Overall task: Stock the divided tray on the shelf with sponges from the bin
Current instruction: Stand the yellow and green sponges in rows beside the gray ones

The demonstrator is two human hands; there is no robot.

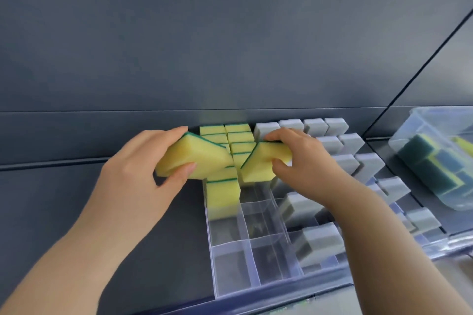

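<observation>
My left hand (143, 161) grips a yellow sponge with a green scouring edge (189, 156), tilted above the left column of the clear divided tray (230, 261). My right hand (304, 161) grips a second yellow sponge (263, 161), tilted over the second column. Behind and below them, several yellow sponges (222, 194) stand upright in the back compartments of those two columns. The front compartments of both columns hold nothing. The clear bin (440, 161) with yellow, green and blue sponges sits on the shelf at the far right.
Several grey sponges (317, 245) fill the tray's right-hand columns. The dark grey shelf (76, 181) stretches left of the tray, with a dark back wall (230, 33) close behind. A clear lip (281, 291) runs along the shelf's front edge.
</observation>
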